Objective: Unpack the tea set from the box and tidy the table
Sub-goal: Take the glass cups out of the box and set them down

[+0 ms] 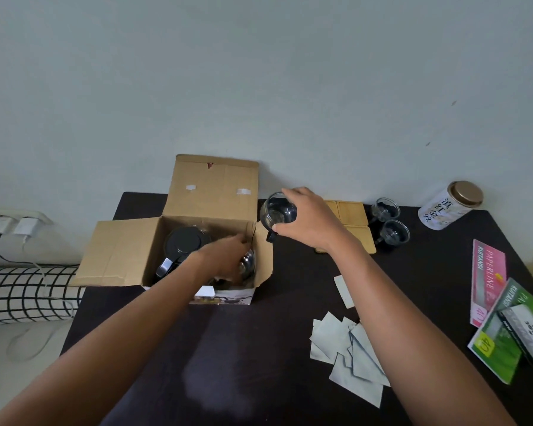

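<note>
At frame centre, the right hand [305, 221] grips a glass cup [277, 213] just right of the box [130, 250]. The left hand [228, 256] reaches inside the box beside the teapot [183, 244]; I can't tell its finger state.

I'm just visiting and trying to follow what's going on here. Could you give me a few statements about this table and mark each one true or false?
1. The right hand grips a glass cup held above the table beside the box. True.
2. The cardboard box is closed. False: its flaps are open and the left hand reaches inside.
3. Two glass cups already stand on the dark table, right of the wooden coasters. True.
4. The teapot stands on the coasters. False: it sits in the box.
5. The tin has no lid. False: a gold lid covers it.
</note>
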